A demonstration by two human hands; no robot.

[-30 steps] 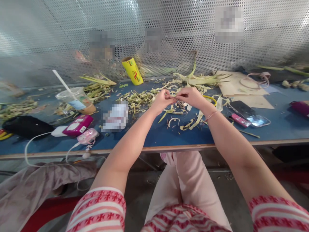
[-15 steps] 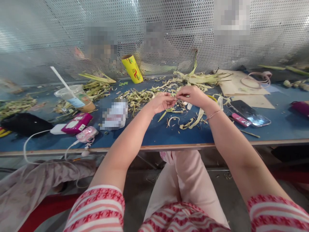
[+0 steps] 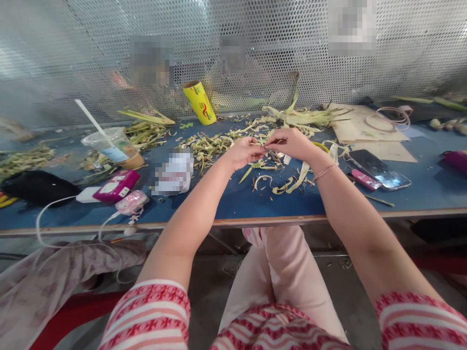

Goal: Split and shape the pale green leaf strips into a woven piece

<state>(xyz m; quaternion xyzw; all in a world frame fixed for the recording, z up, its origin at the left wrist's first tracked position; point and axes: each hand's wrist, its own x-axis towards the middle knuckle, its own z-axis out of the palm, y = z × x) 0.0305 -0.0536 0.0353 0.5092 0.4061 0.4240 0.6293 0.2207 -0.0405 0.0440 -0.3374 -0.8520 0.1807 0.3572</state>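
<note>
Above the blue table (image 3: 241, 204), my left hand (image 3: 245, 152) and my right hand (image 3: 290, 144) meet at the fingertips. Both are closed in a pinch, and whatever lies between the fingers is too small to make out. Behind and left of them spreads a heap of pale green plant scraps (image 3: 207, 148). Curled dry peelings (image 3: 301, 177) lie below my right hand. Beyond it rests a bunch of pale leafy stalks (image 3: 302, 117) with one stem sticking up against the mesh.
A yellow tube (image 3: 200, 103) leans by the perforated metal screen (image 3: 255, 29). At left are a plastic cup (image 3: 113, 146) with a straw, a magenta charger (image 3: 118, 185) and a black pouch (image 3: 38, 188). A phone (image 3: 383, 170) and cardboard (image 3: 365, 127) lie at right. A person's leg (image 3: 65, 272) is at left.
My hands stay fingertip to fingertip in nearly the same place, with only a slight shift of the fingers. The view has moved a little; the things on the table lie as before.
</note>
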